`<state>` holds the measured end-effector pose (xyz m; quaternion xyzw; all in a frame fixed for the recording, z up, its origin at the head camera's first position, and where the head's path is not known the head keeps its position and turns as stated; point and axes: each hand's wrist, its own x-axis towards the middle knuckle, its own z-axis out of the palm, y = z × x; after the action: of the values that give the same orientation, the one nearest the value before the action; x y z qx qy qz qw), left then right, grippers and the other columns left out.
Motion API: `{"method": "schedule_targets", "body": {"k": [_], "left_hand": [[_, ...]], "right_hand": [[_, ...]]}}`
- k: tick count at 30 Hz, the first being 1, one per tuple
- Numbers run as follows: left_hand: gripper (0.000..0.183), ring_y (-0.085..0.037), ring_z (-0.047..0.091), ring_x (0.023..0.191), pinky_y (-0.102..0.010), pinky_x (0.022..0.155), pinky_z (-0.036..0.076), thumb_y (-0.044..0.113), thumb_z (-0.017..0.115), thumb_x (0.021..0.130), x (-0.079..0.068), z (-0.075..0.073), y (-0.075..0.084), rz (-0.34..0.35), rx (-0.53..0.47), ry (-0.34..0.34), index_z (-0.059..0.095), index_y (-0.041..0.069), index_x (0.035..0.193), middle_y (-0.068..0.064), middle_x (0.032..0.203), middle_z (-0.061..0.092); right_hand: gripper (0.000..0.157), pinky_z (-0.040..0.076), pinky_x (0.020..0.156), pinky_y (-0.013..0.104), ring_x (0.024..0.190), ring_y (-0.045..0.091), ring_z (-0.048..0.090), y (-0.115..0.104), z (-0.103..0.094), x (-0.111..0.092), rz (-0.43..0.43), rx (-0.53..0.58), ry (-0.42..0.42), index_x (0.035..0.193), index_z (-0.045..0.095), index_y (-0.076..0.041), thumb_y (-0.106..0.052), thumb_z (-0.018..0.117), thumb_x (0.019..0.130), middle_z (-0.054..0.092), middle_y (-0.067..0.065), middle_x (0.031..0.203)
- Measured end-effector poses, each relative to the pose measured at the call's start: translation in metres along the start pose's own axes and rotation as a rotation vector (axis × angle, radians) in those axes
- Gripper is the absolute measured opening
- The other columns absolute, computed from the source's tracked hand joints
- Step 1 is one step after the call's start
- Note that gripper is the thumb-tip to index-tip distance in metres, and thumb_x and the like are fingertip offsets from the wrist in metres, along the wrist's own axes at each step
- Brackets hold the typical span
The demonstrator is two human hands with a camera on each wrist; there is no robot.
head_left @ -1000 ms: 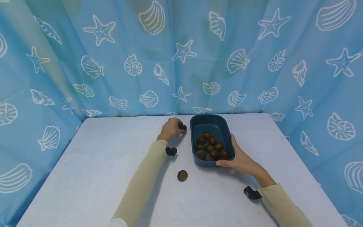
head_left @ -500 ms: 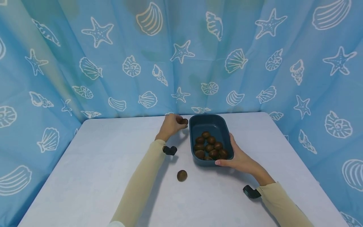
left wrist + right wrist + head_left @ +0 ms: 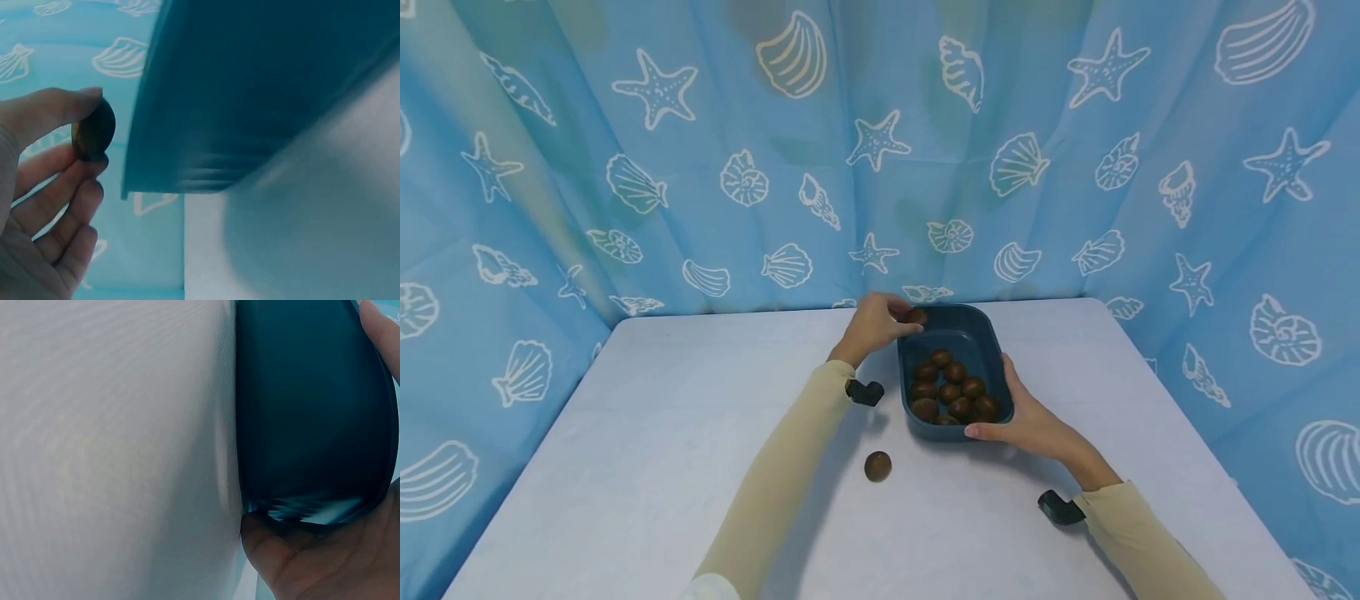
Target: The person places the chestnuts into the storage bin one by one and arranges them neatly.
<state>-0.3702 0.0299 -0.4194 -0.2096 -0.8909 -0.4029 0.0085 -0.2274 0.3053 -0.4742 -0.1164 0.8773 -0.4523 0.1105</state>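
My left hand (image 3: 874, 325) pinches a glossy brown chestnut (image 3: 95, 130) between thumb and fingertips; its other fingers are half bent. In the head view this chestnut overlaps the back left rim of a dark blue box (image 3: 961, 329). Several more chestnuts (image 3: 951, 392) lie in the box's front part. At the near right corner, my right hand (image 3: 1030, 421) grips the box, thumb along the front wall and fingers against the right side. The right wrist view shows the box's outer wall (image 3: 306, 406) between thumb and fingers. Its contents are hidden there.
One single chestnut (image 3: 877, 467) lies on the white table (image 3: 625, 467), in front of the box and to its left. Behind the table hangs a blue curtain (image 3: 700, 167) printed with shells and starfish. A dark wrist device (image 3: 1060, 508) sits at each sleeve cuff.
My left hand has lifted its chestnut and carried it right and backward, from beside the box to over its back left rim. The right hand keeps its grip on the box.
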Motion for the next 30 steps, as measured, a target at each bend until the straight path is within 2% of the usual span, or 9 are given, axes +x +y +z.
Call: {"method": "schedule_targets", "body": {"k": [5, 11, 17, 22, 30], "left_hand": [[0.04, -0.026, 0.071, 0.114, -0.042, 0.099, 0.058, 0.024, 0.083, 0.089, 0.008, 0.008, -0.001, 0.05, 0.032, -0.099, 0.075, 0.004, 0.122, -0.011, 0.121, 0.075], [0.041, -0.022, 0.069, 0.118, -0.037, 0.102, 0.056, 0.024, 0.081, 0.091, 0.013, 0.017, -0.001, 0.066, 0.157, -0.181, 0.073, 0.005, 0.126, -0.009, 0.126, 0.075], [0.039, -0.023, 0.069, 0.114, -0.038, 0.101, 0.056, 0.024, 0.079, 0.092, 0.012, 0.023, 0.003, 0.093, 0.253, -0.216, 0.073, 0.005, 0.126, -0.009, 0.124, 0.074], [0.037, -0.02, 0.07, 0.112, -0.036, 0.1, 0.056, 0.023, 0.079, 0.092, 0.012, 0.026, 0.006, 0.079, 0.303, -0.231, 0.074, 0.006, 0.124, -0.007, 0.122, 0.075], [0.033, -0.02, 0.07, 0.107, -0.036, 0.096, 0.057, 0.026, 0.083, 0.089, 0.016, 0.033, 0.011, 0.064, 0.467, -0.23, 0.077, 0.009, 0.118, -0.004, 0.115, 0.077]], "right_hand": [[0.135, 0.022, 0.118, 0.077, 0.159, 0.051, 0.007, -0.003, 0.0, -0.001, 0.012, -0.014, -0.001, 0.163, -0.022, -0.024, -0.048, 0.084, 0.083, -0.007, 0.017, 0.175], [0.136, 0.022, 0.117, 0.078, 0.159, 0.052, 0.008, -0.003, 0.0, -0.002, 0.003, -0.015, -0.001, 0.164, -0.021, -0.024, -0.047, 0.085, 0.082, -0.007, 0.017, 0.175], [0.135, 0.022, 0.118, 0.077, 0.159, 0.05, 0.008, -0.001, 0.0, -0.001, 0.001, 0.004, -0.003, 0.164, -0.021, -0.024, -0.046, 0.084, 0.083, -0.007, 0.016, 0.175], [0.135, 0.022, 0.119, 0.076, 0.16, 0.05, 0.006, 0.0, 0.0, -0.001, 0.015, -0.011, 0.001, 0.163, -0.023, -0.025, -0.048, 0.083, 0.083, -0.008, 0.015, 0.175], [0.136, 0.022, 0.118, 0.076, 0.159, 0.051, 0.007, -0.001, 0.001, -0.001, 0.024, -0.031, 0.002, 0.163, -0.023, -0.025, -0.05, 0.083, 0.082, -0.008, 0.016, 0.175]]}}
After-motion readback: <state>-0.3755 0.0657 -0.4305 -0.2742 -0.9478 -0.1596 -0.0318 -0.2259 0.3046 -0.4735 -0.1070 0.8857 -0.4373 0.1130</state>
